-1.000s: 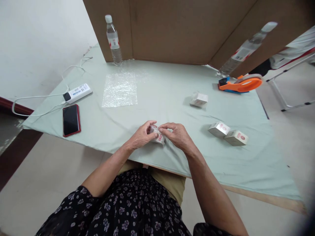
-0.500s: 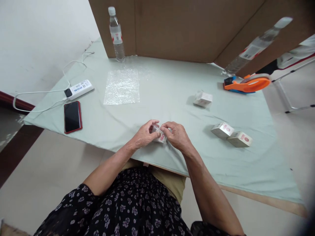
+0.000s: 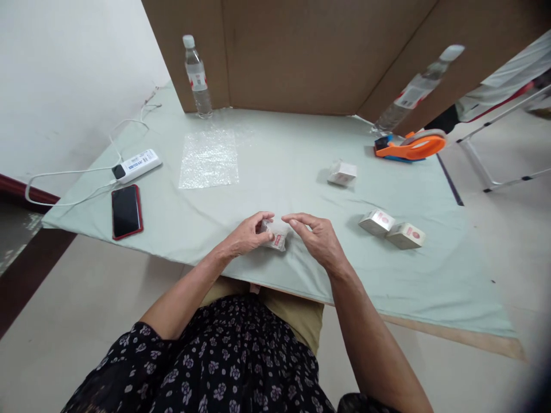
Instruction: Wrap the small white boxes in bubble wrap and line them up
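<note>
You have four boxes on the desk (image 3: 279, 149): the near box (image 3: 276, 236) at the front edge, a far box (image 3: 342, 172), and two plain boxes (image 3: 376, 222) on your right. Two bottles (image 3: 197, 77) stand behind. Your left grip (image 3: 247, 236) clasps the near box. Your right grip (image 3: 319, 241) is loosely open just beside it.

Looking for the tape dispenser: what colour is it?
Tape dispenser: orange, blue underneath; head view.
</note>
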Demonstrator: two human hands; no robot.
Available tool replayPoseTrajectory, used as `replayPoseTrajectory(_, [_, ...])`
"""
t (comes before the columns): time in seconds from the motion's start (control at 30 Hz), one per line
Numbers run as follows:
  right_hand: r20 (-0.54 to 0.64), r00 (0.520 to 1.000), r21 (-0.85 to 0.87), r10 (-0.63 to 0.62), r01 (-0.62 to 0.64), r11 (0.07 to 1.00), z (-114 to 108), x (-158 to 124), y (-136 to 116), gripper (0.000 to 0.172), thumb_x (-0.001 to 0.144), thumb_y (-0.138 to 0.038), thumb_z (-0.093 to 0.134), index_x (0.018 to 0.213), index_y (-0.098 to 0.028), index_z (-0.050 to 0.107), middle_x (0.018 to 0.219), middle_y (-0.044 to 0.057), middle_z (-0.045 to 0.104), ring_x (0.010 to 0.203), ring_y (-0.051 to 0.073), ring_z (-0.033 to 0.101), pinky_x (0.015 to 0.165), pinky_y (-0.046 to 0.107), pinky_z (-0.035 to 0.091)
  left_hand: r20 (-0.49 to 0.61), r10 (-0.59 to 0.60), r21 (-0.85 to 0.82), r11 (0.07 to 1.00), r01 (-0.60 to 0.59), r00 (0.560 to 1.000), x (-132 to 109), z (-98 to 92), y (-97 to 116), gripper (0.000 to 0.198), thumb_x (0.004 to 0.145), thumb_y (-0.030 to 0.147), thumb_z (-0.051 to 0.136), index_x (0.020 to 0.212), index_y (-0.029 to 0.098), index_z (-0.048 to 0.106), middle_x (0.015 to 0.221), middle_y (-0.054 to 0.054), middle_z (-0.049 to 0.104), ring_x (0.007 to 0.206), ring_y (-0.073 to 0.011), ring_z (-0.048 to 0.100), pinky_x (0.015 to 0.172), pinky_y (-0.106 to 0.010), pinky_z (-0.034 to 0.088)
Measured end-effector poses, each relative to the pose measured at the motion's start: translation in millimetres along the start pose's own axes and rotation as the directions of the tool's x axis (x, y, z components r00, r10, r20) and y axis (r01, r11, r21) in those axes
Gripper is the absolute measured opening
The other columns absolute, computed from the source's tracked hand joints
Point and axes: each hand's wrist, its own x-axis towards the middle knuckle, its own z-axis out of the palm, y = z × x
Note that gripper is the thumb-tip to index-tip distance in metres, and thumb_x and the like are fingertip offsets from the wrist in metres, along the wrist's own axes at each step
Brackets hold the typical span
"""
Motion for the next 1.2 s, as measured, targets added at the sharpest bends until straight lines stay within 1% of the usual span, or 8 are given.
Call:
replayPoseTrajectory(0.37, [-0.111,0.991,0.018,0.075,-0.073,0.997,-26,-42,31,0.02,0.086,-0.035,0.063,0.094,-0.021,0.075,0.106,0.008,0.076,0.102,0.024,0.07,0.09,0.039,0.054,0.004,0.031,-0.063,0.998,-0.031,1.0,6,-2.7,8,0.065,0.073,0.022,0.072,0.135,0.013,0.052,0.127,-0.013,0.059,0.102,-0.0189,0.061,0.091,-0.034,0.048])
replayPoseTrajectory(0.47, [-0.152,0.988,0.003,0.018,-0.018,1.0,-28,-43,33,0.018,0.087,-0.034,0.063,0.094,-0.022,0.074,0.107,0.008,0.075,0.103,0.024,0.069,0.086,0.038,0.055,0.005,0.1,-0.012,0.995,-0.1,0.995,11,-3.4,16,0.065,0.074,0.022,0.071,0.135,0.014,0.052,0.126,-0.013,0.059,0.103,-0.0192,0.061,0.094,-0.035,0.048])
replayPoseTrajectory(0.57, [-0.204,0.971,-0.084,-0.126,0.111,0.99,-29,-40,26,0.015,0.088,-0.031,0.065,0.097,-0.024,0.074,0.106,0.006,0.074,0.103,0.023,0.067,0.091,0.04,0.052,0.001,0.206,0.118,0.972,-0.205,0.978,14,0.4,23,0.062,0.076,0.022,0.07,0.135,0.017,0.053,0.126,-0.012,0.061,0.108,-0.0211,0.06,0.1,-0.038,0.046])
replayPoseTrajectory(0.67, [-0.157,0.951,-0.223,-0.267,0.229,0.948,-29,-34,14,0.02,0.087,-0.031,0.069,0.106,-0.027,0.072,0.109,0.006,0.072,0.105,0.023,0.064,0.096,0.043,0.048,0.02,0.335,0.275,0.904,-0.327,0.942,13,8.4,29,0.058,0.078,0.019,0.068,0.135,0.018,0.053,0.128,-0.012,0.062,0.115,-0.0231,0.058,0.105,-0.04,0.044])
replayPoseTrajectory(0.8, [-0.006,0.958,-0.343,-0.288,0.269,0.9,-29,-24,3,0.02,0.086,-0.033,0.071,0.105,-0.027,0.072,0.109,0.006,0.072,0.1,0.025,0.063,0.089,0.043,0.045,0.068,0.412,0.373,0.834,-0.406,0.909,8,18.5,31,0.055,0.081,0.017,0.066,0.135,0.019,0.053,0.128,-0.012,0.063,0.117,-0.0228,0.06,0.105,-0.04,0.045])
replayPoseTrajectory(0.9, [0.073,0.965,-0.343,-0.252,0.262,0.902,-28,-19,2,0.01,0.091,-0.029,0.064,0.094,-0.026,0.072,0.101,0.004,0.075,0.095,0.023,0.064,0.086,0.041,0.041,0.079,0.404,0.371,0.837,-0.403,0.911,5,21.3,28,0.054,0.082,0.017,0.067,0.134,0.021,0.053,0.126,-0.011,0.064,0.116,-0.0226,0.06,0.104,-0.04,0.046])
replayPoseTrajectory(1.0, [0.126,0.967,-0.32,-0.22,0.25,0.914,-27,-15,0,0.015,0.094,-0.025,0.057,0.088,-0.024,0.07,0.096,0.003,0.076,0.092,0.022,0.065,0.087,0.04,0.039,0.087,0.359,0.323,0.872,-0.367,0.929,4,19.8,24,0.057,0.079,0.015,0.068,0.134,0.02,0.054,0.128,-0.011,0.063,0.117,-0.0228,0.06,0.105,-0.04,0.046])
replayPoseTrajectory(1.2, [0.132,0.985,-0.318,-0.112,0.149,0.936,-22,-6,-7,0.017,0.093,-0.025,0.051,0.082,-0.023,0.063,0.09,0.003,0.074,0.088,0.02,0.064,0.086,0.038,0.039,0.113,0.147,0.081,0.984,-0.157,0.983,5,13.3,17,0.063,0.077,0.019,0.07,0.137,0.019,0.052,0.128,-0.011,0.063,0.113,-0.0224,0.06,0.102,-0.04,0.047])
